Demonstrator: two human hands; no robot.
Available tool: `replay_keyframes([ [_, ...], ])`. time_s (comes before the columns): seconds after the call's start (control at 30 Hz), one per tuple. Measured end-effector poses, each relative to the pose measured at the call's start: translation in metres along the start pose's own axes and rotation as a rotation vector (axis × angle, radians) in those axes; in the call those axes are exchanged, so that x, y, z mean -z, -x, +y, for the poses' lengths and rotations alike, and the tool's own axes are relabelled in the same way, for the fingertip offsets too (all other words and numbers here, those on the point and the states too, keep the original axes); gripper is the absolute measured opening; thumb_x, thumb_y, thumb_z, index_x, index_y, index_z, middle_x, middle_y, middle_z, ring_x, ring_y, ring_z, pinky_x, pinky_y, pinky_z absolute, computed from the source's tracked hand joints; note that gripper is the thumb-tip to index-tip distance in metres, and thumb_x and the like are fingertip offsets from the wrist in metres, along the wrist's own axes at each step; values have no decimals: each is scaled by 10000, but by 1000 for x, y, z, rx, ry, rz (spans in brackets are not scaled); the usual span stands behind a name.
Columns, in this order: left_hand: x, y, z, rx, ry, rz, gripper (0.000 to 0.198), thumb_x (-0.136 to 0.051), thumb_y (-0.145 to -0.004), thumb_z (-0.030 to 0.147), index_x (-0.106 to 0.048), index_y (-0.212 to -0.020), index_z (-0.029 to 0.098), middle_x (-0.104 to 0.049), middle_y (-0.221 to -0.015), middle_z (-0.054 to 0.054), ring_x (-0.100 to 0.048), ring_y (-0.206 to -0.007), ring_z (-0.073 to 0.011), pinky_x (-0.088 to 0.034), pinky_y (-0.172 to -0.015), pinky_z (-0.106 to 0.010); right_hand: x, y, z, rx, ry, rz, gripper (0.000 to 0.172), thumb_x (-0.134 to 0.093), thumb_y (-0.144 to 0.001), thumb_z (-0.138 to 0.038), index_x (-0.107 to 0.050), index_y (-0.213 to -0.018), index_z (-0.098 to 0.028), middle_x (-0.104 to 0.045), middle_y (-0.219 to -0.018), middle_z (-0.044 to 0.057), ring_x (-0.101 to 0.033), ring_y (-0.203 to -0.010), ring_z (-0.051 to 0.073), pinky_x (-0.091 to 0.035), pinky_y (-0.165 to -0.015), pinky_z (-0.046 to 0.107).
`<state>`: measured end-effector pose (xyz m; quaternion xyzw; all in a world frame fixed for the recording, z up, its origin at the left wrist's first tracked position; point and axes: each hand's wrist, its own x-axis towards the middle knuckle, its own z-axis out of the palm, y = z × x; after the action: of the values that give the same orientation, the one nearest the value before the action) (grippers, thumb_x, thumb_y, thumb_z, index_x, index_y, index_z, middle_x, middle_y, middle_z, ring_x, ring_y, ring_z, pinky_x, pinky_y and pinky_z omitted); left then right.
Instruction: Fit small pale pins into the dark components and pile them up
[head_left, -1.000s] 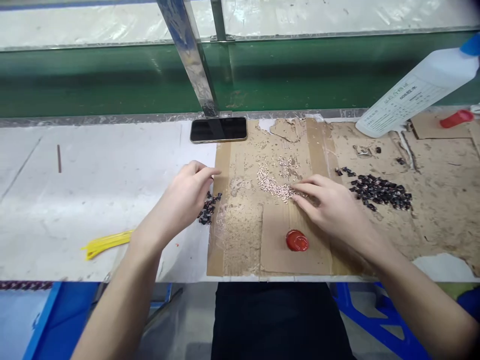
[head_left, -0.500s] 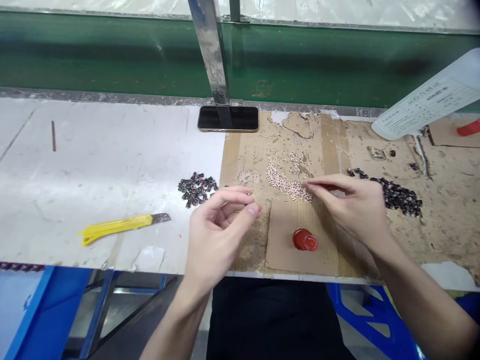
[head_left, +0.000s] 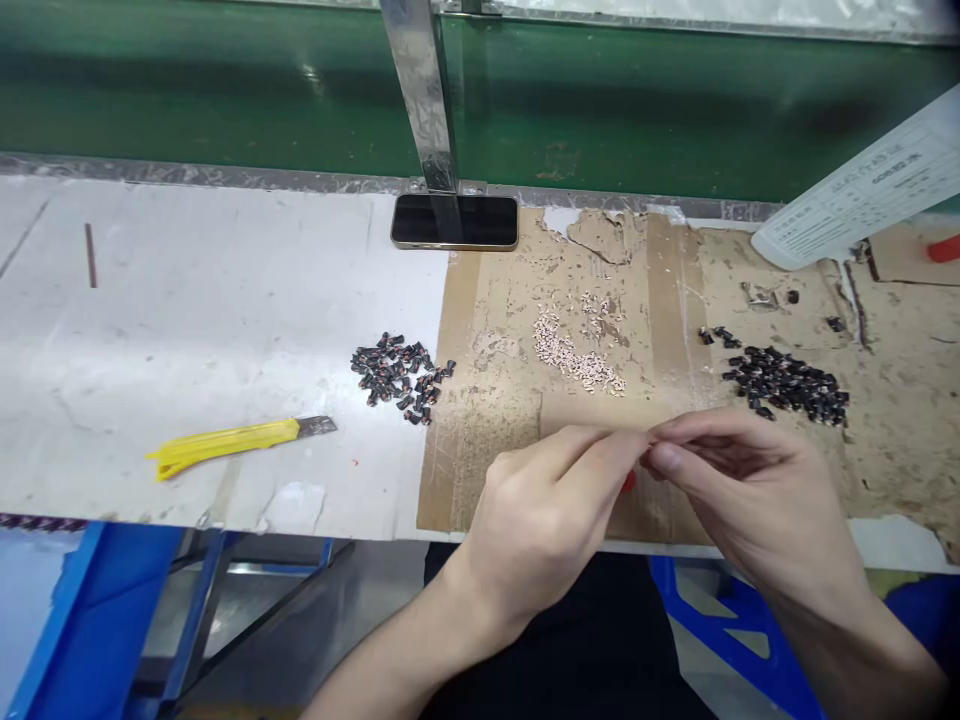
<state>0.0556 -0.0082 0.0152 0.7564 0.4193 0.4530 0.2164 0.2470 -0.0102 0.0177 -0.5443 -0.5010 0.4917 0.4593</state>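
Observation:
My left hand [head_left: 547, 510] and my right hand [head_left: 750, 490] meet at the fingertips over the cardboard. Both are closed in a pinch, and whatever lies between the fingers is hidden or too small to name. Just beneath them a bit of the red round piece [head_left: 628, 483] shows, mostly covered by my left hand. Beyond the hands lies a curved scatter of tiny copper-coloured bits [head_left: 574, 360]. One pile of small black pieces [head_left: 394, 370] is to the left, and another pile of black pieces [head_left: 787, 382] is to the right.
A yellow utility knife [head_left: 232, 447] lies at left, blade exposed. A phone [head_left: 455, 221] rests at the back by a metal post [head_left: 424, 100]. At the right leans a white labelled bottle [head_left: 862, 180]. A thin brown strip [head_left: 91, 255] lies far left.
My right hand has come back from the copper-coloured bits towards me. My left hand has moved right, and its fingertips now meet the right hand's over the red piece.

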Motion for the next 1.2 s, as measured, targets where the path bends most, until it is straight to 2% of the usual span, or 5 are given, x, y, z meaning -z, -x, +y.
replay_keyframes([
  [0.17,3,2,5,153,124,-65,132,-636,-1016,105,-762,-1042,132,-827,-917,-56,-792,-791,-164,-626,-719,-239,-6,6,-10,109,160,37,205,-890,-813,-169,-851,-927,-335,-834,-839,-46,-804,-691,124,-669,-678,136],
  [0.5,18,-3,11,676,532,-339,137,-677,-995,234,-776,-901,225,-751,-672,26,-712,-550,-135,-573,-547,-218,3,11,-12,315,401,-163,151,-769,-908,-127,-764,-958,-270,-792,-895,-1,-752,-783,148,-631,-685,229],
  [0.8,10,18,10,682,528,-208,46,-768,-950,257,-803,-935,232,-773,-687,44,-710,-545,-114,-570,-547,-193,9,29,-1,284,464,-137,183,-666,-951,-78,-690,-1000,-253,-721,-1049,30,-716,-1003,175,-598,-851,277],
  [0.97,17,25,2,786,506,-56,63,-761,-928,193,-812,-950,222,-807,-773,18,-768,-633,-138,-636,-611,-205,14,32,9,426,797,-127,201,-706,-923,-75,-688,-1051,-229,-707,-1173,80,-706,-1089,226,-573,-954,361],
  [1.2,26,27,-3,688,403,0,164,-681,-953,104,-799,-972,217,-773,-965,5,-785,-755,-92,-636,-677,-144,11,31,10,553,988,-181,240,-703,-903,-46,-660,-1087,-193,-718,-1203,130,-708,-1080,271,-561,-940,415],
])
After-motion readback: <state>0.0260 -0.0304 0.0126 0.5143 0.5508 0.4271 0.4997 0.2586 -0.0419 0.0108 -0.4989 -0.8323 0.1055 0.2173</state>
